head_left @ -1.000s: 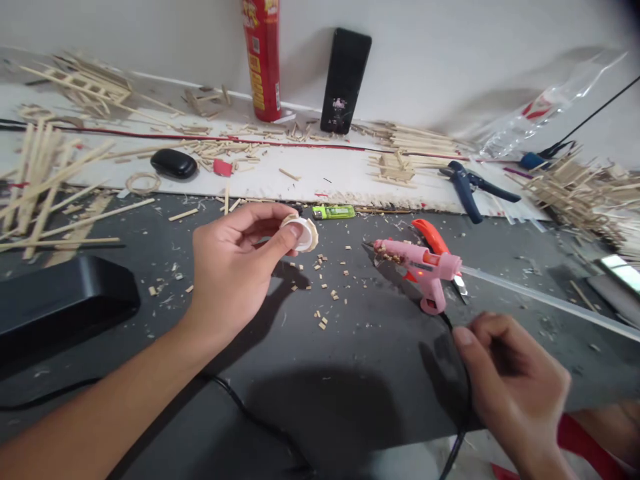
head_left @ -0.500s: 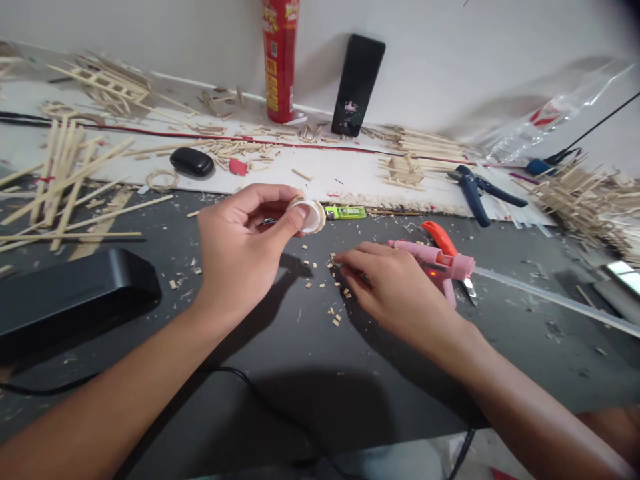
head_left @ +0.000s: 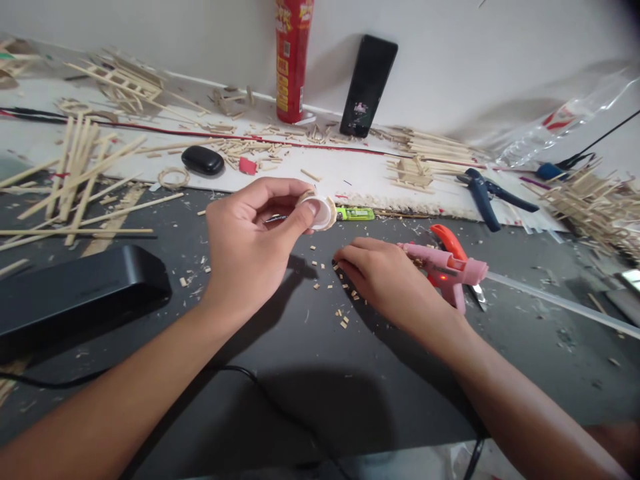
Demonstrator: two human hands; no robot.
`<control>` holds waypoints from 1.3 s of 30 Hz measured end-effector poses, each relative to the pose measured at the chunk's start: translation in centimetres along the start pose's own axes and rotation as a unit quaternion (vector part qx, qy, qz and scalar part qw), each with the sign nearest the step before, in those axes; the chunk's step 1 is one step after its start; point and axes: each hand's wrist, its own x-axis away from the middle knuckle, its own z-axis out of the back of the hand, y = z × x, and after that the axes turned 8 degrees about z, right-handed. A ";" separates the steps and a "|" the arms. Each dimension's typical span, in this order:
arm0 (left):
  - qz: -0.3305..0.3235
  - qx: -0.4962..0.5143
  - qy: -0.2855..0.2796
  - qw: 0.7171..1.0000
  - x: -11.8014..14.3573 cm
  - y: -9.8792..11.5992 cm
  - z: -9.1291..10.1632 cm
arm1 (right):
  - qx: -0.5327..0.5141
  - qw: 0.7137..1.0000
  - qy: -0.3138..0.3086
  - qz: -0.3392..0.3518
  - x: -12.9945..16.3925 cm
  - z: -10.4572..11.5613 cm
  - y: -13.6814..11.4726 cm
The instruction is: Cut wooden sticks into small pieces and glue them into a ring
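Just above the middle of the frame, the small round white cap with pale wooden bits stuck around its rim is being held off the dark desk mat, pinched between thumb and fingertips of the left hand. Right of centre, the right hand is lying palm down on the mat, its fingers reaching into the scatter of tiny cut wood chips; whether they are closing on a chip I cannot tell.

Just beside that hand, the pink hot glue gun is standing with a red light glowing, its nozzle hidden close behind the knuckles. That looks like the main hazard: a hand sliding sideways could brush the hot tip or knock the gun over. A tight squeeze might also be prying loose the glued bits on the cap.

Behind the cap, a green lighter is lying at the mat's edge. In the lower left, a black cable is running under the left forearm and could snag.
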 end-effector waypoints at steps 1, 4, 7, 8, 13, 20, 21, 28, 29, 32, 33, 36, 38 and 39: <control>-0.001 -0.008 -0.001 1.000 0.0 0.0 0.0 | 0.005 1.000 0.000 0.006 -0.1 -0.1 0.1; -0.008 -0.029 -0.004 1.000 0.2 0.2 0.0 | 0.023 0.999 0.002 0.026 -0.5 -0.5 0.2; -0.025 -0.022 -0.001 0.999 0.4 0.4 -0.1 | 0.037 0.999 0.016 0.034 -0.6 -0.6 0.1; -0.035 -0.013 0.002 0.999 0.4 0.4 -0.1 | 0.031 0.999 0.032 0.025 -0.5 -0.5 0.0; -0.069 -0.024 0.025 0.997 -0.2 0.9 0.3 | -0.245 0.959 0.118 -0.083 1.1 1.0 -0.9; -0.157 -0.052 0.098 0.981 -2.0 1.4 1.4 | -0.596 0.789 0.117 -0.094 2.6 1.7 -0.2; -0.148 -0.061 0.096 0.982 -1.8 1.4 1.4 | -0.616 0.770 0.137 -0.091 2.6 1.7 -0.1; -0.089 -0.139 0.028 0.986 0.7 1.4 1.1 | -0.692 0.675 0.236 -0.101 2.5 2.1 -0.6; -0.093 -0.162 0.017 0.982 1.0 1.4 1.2 | -0.691 0.671 0.247 -0.104 2.4 2.2 -0.7; -0.139 -0.229 -0.009 0.963 1.4 1.3 1.3 | -0.684 0.667 0.273 -0.109 2.3 2.3 -0.9; -0.157 -0.247 -0.017 0.956 1.5 1.3 1.2 | -0.683 0.667 0.276 -0.114 2.3 2.3 -0.9; -0.200 -0.273 -0.034 0.940 1.8 1.6 1.1 | -0.674 0.673 0.275 -0.133 2.3 2.3 -1.0; -0.213 -0.273 -0.049 0.937 2.0 1.8 0.8 | -0.668 0.680 0.266 -0.145 2.4 2.2 -1.0; -0.218 -0.271 -0.055 0.936 2.0 1.9 0.8 | -0.667 0.682 0.262 -0.149 2.4 2.2 -1.1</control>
